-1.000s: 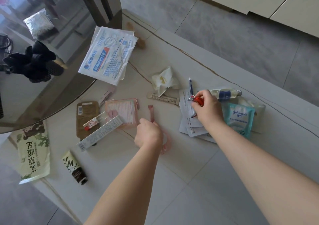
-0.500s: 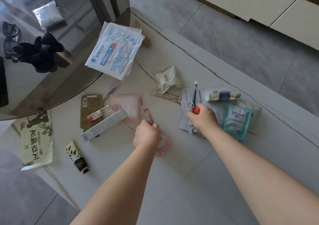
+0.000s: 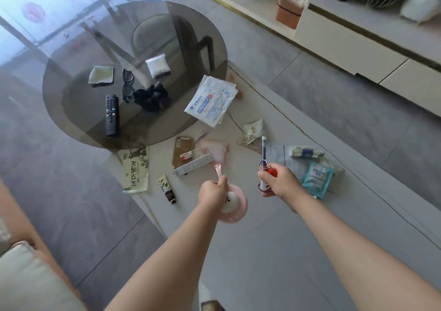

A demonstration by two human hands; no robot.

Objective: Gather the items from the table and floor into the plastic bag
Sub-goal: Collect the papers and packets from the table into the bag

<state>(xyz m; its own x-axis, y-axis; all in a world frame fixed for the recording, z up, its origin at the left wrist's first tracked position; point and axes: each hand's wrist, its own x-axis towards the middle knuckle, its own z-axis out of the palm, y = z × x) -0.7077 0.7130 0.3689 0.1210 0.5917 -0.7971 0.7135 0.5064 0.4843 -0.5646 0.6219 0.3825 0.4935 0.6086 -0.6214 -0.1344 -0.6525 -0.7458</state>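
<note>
My left hand [image 3: 212,192] grips the handle of a pink round hand mirror [image 3: 232,203], lifted off the pale low table [image 3: 274,239]. My right hand [image 3: 280,183] holds a pen [image 3: 263,153] together with a red keyring item [image 3: 271,171]. Small items lie scattered on the table: a white mask packet [image 3: 211,100], a blue wipes sachet [image 3: 317,179], a small bottle [image 3: 306,152], a long white box [image 3: 193,166], a green pouch [image 3: 134,169] and a hand-cream tube [image 3: 167,189]. I see no plastic bag that I can tell apart.
A round smoked-glass table [image 3: 71,110] at the left carries a remote [image 3: 112,114], glasses [image 3: 127,83], a black cloth [image 3: 151,95] and a small white bag [image 3: 157,66]. A cream TV cabinet [image 3: 346,40] runs along the back right. A sofa cushion [image 3: 28,282] sits at bottom left.
Both hands rose off the table: the left lifted the pink mirror by its handle, the right lifted the pen and red keyring. The camera pulled back and up, showing the glass table and cabinet.
</note>
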